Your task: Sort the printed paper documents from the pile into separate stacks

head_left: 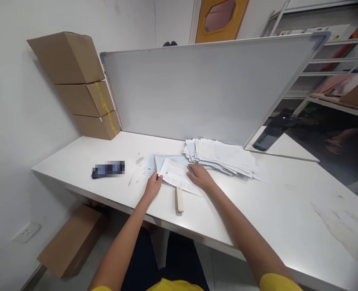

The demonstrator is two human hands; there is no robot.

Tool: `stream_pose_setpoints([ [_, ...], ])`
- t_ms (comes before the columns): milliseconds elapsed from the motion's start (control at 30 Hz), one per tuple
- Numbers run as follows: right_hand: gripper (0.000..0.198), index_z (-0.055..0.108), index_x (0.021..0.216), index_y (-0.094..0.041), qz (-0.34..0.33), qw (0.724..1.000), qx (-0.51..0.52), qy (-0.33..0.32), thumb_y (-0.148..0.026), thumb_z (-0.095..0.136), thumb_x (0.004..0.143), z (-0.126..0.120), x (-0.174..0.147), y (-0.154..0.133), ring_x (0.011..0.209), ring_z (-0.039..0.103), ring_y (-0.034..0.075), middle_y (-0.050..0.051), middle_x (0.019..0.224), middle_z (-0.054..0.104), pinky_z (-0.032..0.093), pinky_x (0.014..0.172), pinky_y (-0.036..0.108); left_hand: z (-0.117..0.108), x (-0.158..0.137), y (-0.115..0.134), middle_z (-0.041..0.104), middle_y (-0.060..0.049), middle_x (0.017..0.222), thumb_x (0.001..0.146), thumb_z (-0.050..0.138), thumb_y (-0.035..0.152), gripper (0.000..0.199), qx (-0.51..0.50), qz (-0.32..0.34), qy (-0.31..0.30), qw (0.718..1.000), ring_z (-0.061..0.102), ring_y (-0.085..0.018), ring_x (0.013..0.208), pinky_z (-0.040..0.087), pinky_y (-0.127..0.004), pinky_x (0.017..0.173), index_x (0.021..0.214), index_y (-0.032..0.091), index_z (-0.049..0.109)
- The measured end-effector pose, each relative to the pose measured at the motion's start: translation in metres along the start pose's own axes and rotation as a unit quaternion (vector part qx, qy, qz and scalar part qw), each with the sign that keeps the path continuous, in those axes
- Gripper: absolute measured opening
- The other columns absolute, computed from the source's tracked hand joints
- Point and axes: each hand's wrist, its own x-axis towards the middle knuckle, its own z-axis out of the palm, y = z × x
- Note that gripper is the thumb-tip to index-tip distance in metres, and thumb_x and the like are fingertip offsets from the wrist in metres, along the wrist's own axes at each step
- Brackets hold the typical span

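Observation:
A printed white paper sheet [176, 173] lies at a slant on the table, over some pale blue sheets [150, 165]. My left hand [153, 184] grips the white sheet's lower left corner between thumb and fingers. On its right side rests my right hand [199, 176], palm down with fingers stretched out. Just below the sheet, a cream stapler [179, 201] points away from me, touching neither hand. A thick, uneven pile of papers [224, 155] sits behind my right hand.
A whiteboard [179, 89] stands along the table's back edge. Stacked cardboard boxes [88, 99] rise at the back left. A pixelated dark object [108, 169] lies left on the white table [275, 218]. A dark bottle [268, 135] stands at the back right.

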Motion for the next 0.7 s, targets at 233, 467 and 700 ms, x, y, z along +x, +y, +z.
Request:
stream_pose_setpoints([
  [233, 0.043, 0.06, 0.125, -0.014, 0.038, 0.997, 0.038, 0.049, -0.038, 0.043, 0.093, -0.009, -0.001, -0.011, 0.12, 0.054, 0.031, 0.017, 0.125, 0.065, 0.04, 0.103, 0.043, 0.005, 0.001, 0.015, 0.064, -0.002, 0.065, 0.086, 0.052, 0.026, 0.018, -0.038, -0.048, 0.107, 0.992, 0.061, -0.017, 0.063, 0.046, -0.026, 0.06, 0.07, 0.019, 0.056],
  [467, 0.047, 0.06, 0.128, -0.018, 0.106, 0.982, 0.123, 0.095, -0.045, 0.048, 0.091, -0.009, -0.003, 0.004, 0.114, 0.059, 0.031, 0.014, 0.121, 0.067, 0.043, 0.099, 0.045, 0.005, -0.008, 0.012, 0.068, -0.002, 0.065, 0.086, 0.059, 0.042, 0.028, -0.014, 0.096, 0.187, 0.977, 0.061, -0.016, 0.063, 0.046, -0.026, 0.062, 0.067, 0.021, 0.061],
  [700, 0.05, 0.062, 0.115, -0.023, 0.131, 0.892, 0.402, 0.159, -0.049, 0.067, 0.073, -0.003, -0.005, 0.026, 0.101, 0.063, 0.025, 0.008, 0.109, 0.07, 0.049, 0.088, 0.039, 0.011, -0.008, -0.001, 0.076, -0.004, 0.082, 0.09, 0.06, 0.041, 0.025, -0.044, 0.201, 0.14, 0.969, 0.071, -0.019, 0.077, 0.055, -0.032, 0.076, 0.085, 0.022, 0.074],
])
